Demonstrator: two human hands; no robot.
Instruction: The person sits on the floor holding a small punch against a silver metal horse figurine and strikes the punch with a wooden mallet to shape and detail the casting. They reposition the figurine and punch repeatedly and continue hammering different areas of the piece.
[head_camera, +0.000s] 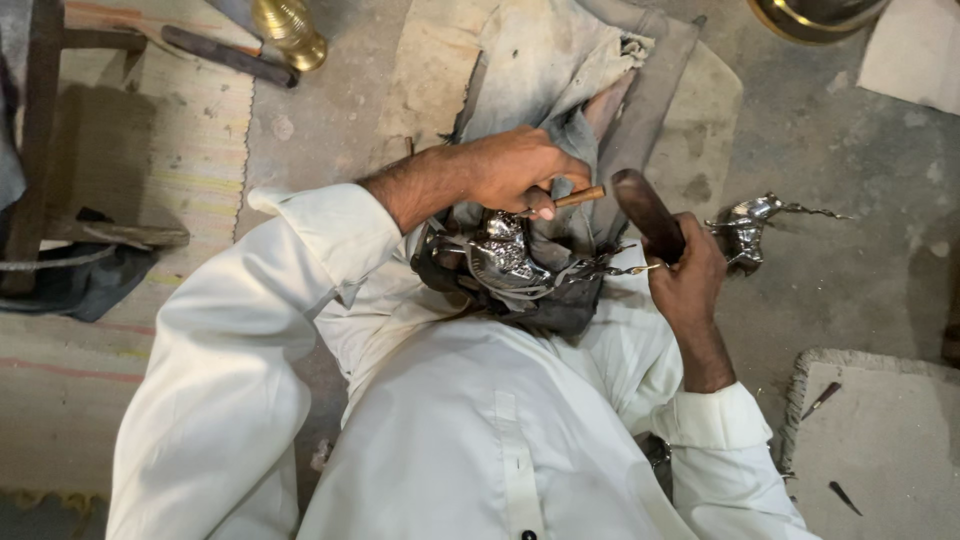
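White sleeves (240, 370) nearest, left hand (520, 170) gripping chisel (578, 197), right hand (685, 275) clasping mallet (645, 212) (silvery figure (505, 255) half-hidden).

Punch (578, 197) tip hidden behind left grip (515, 170); brass bowl (815, 17) cropped.

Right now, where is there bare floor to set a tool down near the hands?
Bare grey concrete floor lies right of the small silver metal figurine, above the pale mat. More lies between the striped woven rug and the grey cloth. It is crowded where the left hand and right hand work the silver metal piece.
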